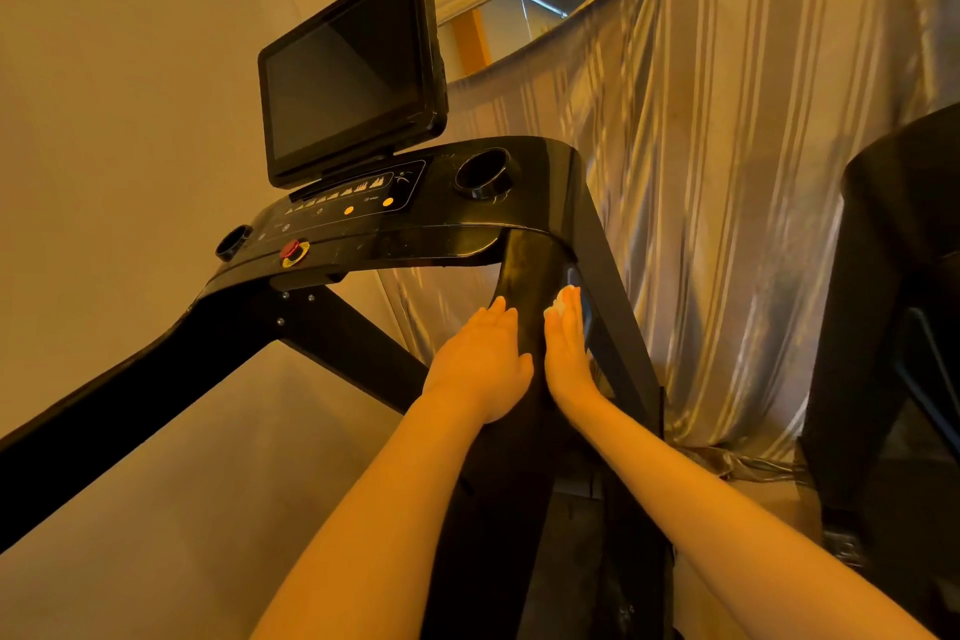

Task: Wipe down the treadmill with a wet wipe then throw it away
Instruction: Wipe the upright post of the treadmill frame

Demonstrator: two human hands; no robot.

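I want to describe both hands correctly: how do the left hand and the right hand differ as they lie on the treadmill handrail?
The right hand presses a white wet wipe under its fingertips; the left hand holds nothing. The left hand lies on the left side of the black handrail, the right hand on its right side. The right hand reaches slightly farther up toward the console. Both lie with straight fingers against the handrail.

Place: I see a home workout room | cues: treadmill (415, 224) with screen (353, 73), striped curtain (727, 172), plain walls
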